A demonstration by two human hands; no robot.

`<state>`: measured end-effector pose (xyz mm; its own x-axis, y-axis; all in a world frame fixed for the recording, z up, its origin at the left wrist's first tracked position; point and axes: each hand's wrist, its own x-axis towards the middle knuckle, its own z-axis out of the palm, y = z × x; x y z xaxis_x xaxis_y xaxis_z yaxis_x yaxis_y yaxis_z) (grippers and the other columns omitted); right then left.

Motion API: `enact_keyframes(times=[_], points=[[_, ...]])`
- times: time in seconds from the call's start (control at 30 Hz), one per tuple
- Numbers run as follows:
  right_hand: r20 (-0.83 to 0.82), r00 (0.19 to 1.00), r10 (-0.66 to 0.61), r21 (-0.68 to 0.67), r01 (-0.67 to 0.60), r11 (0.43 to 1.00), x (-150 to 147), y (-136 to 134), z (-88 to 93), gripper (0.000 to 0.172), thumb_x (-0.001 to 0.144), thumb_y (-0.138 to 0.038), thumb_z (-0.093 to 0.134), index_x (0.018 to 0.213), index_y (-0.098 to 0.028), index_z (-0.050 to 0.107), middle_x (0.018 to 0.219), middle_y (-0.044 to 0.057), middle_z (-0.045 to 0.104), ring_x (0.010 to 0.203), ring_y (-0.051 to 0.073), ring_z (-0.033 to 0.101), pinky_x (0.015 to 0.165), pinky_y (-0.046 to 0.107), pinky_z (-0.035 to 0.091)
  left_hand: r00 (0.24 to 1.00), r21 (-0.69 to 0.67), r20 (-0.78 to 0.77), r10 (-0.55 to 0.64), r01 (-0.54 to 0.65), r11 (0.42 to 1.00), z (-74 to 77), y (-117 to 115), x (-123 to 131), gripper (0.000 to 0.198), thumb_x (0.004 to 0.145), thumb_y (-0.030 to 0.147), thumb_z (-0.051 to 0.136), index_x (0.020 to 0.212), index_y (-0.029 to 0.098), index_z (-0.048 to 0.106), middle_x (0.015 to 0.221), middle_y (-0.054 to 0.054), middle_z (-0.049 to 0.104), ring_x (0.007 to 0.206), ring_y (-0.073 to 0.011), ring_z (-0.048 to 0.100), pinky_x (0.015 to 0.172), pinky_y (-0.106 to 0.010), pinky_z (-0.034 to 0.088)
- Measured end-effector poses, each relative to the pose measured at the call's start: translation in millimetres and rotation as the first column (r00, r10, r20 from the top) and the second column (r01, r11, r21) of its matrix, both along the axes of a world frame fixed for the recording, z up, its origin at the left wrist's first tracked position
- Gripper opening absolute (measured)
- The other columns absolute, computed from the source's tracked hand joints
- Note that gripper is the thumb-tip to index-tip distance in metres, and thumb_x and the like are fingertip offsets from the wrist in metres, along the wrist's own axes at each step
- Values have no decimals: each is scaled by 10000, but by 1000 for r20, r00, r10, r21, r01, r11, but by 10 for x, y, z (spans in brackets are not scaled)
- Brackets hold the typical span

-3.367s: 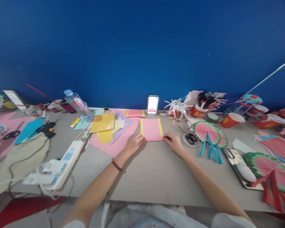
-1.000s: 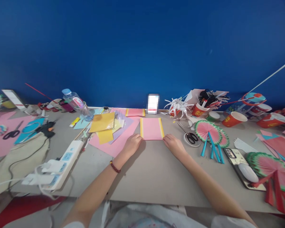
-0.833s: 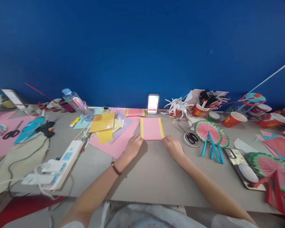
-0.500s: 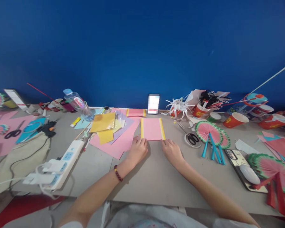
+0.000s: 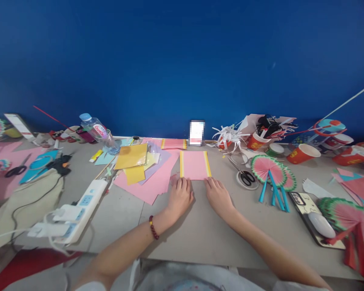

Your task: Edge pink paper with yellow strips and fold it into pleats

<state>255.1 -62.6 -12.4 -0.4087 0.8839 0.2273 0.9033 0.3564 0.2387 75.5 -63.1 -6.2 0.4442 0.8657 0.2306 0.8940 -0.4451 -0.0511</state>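
**Both hands flat at the near edge of a pink sheet**

A rectangular pink paper sheet with a yellow strip down each side [image 5: 195, 165] lies flat on the grey table [image 5: 200, 230], straight ahead of the person. The left hand [image 5: 179, 197], with a beaded bracelet at the wrist, rests palm down with its fingers stretched out, the tips at the sheet's near left corner. The right hand [image 5: 218, 195] lies the same way at the near right corner – neither hand grips anything.

A larger plain pink sheet [image 5: 148, 184] lies just left of the left hand, under yellow paper [image 5: 132, 156]. To the right sit black-handled scissors [image 5: 246, 178] and pink-and-green folded paper fans with blue handles [image 5: 269, 169] – well clear of the hands.
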Motion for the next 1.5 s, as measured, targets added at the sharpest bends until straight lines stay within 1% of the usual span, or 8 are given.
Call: enact_keyframes(times=[0.17, 0.33, 0.63, 0.9, 1.07, 1.17, 1.37, 1.5], points=[[-1, 998, -58, -58, 58, 997, -89, -63, 7, 463, 862, -157, 496, 1323, -120, 483, 1239, 177, 568, 1134, 264, 527, 907, 381, 440, 998, -22, -32, 50, -50, 998, 11, -55, 45, 601, 854, 389, 503, 1351, 62, 423, 1232, -213, 508, 1094, -334, 478, 907, -465, 385], [-43, 996, -78, -112, 73, 991, -126, -90, 48, 462, 905, -258, 462, 1352, -141, 460, 1259, 185, 551, 1160, 265, 512, 923, 385, 431, 998, -50, -38, 40, -42, 998, 38, -53, 49, 604, 849, 389, 491, 1347, 53, 425, 1235, -226, 505, 1121, -348, 459, 873, -463, 397], [-62, 994, -87, -91, 81, 992, -126, -88, 16, 445, 889, -227, 490, 1324, -134, 487, 1266, 192, 549, 1169, 271, 517, 991, 414, 410, 997, -51, -49, 54, -56, 997, 18, -74, 49, 576, 851, 356, 483, 1337, 52, 430, 1259, -232, 493, 1158, -349, 449, 861, -442, 397], [-50, 994, -102, -65, 99, 993, -148, -91, -30, 439, 884, -221, 504, 1310, -114, 507, 1248, 209, 564, 1158, 278, 535, 981, 414, 420, 998, -54, -50, 46, -49, 997, 48, -79, 63, 581, 836, 341, 506, 1338, 57, 431, 1246, -240, 480, 1154, -357, 456, 851, -439, 400], [-22, 995, -99, -60, 98, 993, -146, -93, -45, 455, 889, -230, 497, 1340, -171, 490, 1260, 202, 562, 1152, 282, 546, 979, 416, 415, 996, -71, -74, 48, -54, 996, 118, -77, 84, 623, 833, 395, 517, 1383, 128, 393, 1220, -217, 491, 1127, -366, 469, 849, -451, 394], [-11, 996, -91, -63, 90, 994, -144, -92, -32, 483, 883, -236, 508, 1363, -209, 465, 1258, 198, 563, 1138, 283, 557, 968, 420, 419, 996, -83, -70, 57, -62, 995, 126, -74, 101, 627, 828, 402, 524, 1375, 121, 403, 1212, -219, 493, 1136, -369, 460, 853, -453, 391], [-16, 997, -81, -56, 80, 995, -147, -86, -6, 455, 874, -215, 507, 1326, -167, 505, 1247, 194, 574, 1149, 282, 550, 969, 411, 428, 996, -67, -46, 78, -81, 994, 49, -80, 115, 589, 831, 349, 504, 1352, 87, 420, 1241, -230, 487, 1151, -360, 457, 851, -454, 396], [-47, 995, -92, -39, 90, 995, -136, -75, -42, 432, 861, -198, 517, 1280, -96, 536, 1238, 204, 585, 1140, 265, 560, 983, 388, 433, 994, -42, -70, 87, -90, 995, 43, -89, 117, 565, 830, 302, 478, 1311, 7, 455, 1249, -255, 485, 1129, -354, 481, 849, -438, 405]])
